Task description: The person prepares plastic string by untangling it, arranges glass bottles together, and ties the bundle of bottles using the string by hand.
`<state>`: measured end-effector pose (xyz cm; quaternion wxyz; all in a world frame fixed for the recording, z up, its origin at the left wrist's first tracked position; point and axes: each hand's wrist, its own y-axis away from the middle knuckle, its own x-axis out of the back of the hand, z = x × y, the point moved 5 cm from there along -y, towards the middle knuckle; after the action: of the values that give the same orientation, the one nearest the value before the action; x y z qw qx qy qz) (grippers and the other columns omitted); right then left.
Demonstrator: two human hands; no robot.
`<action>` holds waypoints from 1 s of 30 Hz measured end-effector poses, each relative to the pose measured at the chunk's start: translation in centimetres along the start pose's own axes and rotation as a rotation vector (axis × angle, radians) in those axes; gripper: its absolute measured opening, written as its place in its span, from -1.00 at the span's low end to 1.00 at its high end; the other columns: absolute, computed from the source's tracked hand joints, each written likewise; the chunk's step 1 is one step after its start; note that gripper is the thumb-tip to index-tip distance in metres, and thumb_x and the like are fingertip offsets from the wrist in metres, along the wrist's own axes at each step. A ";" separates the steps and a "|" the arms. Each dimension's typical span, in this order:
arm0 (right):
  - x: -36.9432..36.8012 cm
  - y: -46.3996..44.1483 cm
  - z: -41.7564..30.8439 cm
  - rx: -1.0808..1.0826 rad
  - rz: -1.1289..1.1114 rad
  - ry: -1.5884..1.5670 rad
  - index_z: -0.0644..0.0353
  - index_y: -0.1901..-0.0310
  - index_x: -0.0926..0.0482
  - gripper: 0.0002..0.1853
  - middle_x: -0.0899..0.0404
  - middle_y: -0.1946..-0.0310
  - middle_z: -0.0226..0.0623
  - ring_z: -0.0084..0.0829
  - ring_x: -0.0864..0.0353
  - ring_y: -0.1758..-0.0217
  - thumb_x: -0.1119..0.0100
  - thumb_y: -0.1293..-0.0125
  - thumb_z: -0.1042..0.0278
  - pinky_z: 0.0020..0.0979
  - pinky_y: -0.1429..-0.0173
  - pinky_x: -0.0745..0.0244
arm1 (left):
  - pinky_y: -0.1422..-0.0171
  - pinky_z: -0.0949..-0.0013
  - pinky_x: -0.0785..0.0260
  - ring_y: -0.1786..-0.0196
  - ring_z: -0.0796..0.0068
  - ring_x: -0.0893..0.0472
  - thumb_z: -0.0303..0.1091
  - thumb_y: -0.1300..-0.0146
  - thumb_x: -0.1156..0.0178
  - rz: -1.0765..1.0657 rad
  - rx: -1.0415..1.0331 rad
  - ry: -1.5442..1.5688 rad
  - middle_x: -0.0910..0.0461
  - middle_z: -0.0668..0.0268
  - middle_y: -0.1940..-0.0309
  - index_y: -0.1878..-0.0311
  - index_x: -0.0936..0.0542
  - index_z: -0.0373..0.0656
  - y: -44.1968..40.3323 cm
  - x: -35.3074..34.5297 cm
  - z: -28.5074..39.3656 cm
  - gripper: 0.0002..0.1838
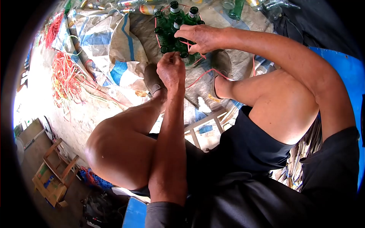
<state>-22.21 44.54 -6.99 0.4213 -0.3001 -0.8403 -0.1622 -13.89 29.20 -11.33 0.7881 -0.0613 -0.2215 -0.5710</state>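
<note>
A tight cluster of green glass bottles (162, 36) stands upright on the ground between my feet, with pink plastic string (155, 23) running around it. My left hand (172, 71) is closed in a pinch at the near side of the cluster, beside a bottle mouth (184, 54). What lies between its fingertips is too small to make out. Over the right part of the cluster reaches my right hand (203, 38), thumb and fingers apart. A piece of string passes under it, among the bottle necks. A loose length of string (207, 71) trails toward my right foot.
Woven plastic sacking (95, 36) covers the ground. Tangled pink string (65, 78) lies at the left. More bottles (236, 9) lie at the far side, clear ones (146, 9) among them. A wooden frame (205, 123) is below my knees, and a small wooden chair (57, 171) stands lower left.
</note>
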 end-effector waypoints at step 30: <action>0.3 -0.4 -0.6 -0.042 -0.103 0.000 0.27 -0.33 -0.41 -0.29 -0.47 -0.16 -0.06 0.07 -0.59 -0.16 -0.44 -0.12 0.41 -0.08 -0.20 -0.54 | 0.34 0.61 -0.15 0.38 0.78 -0.38 -0.40 -0.46 -0.30 -0.181 0.167 0.624 -0.57 0.53 0.36 0.08 -0.67 -0.26 2.1 0.2 -3.6 -0.88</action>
<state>-22.21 44.03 -6.42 0.4059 -0.2651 -0.8511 -0.2015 -10.89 28.51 -14.15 0.7662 0.2013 -0.0203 -0.6099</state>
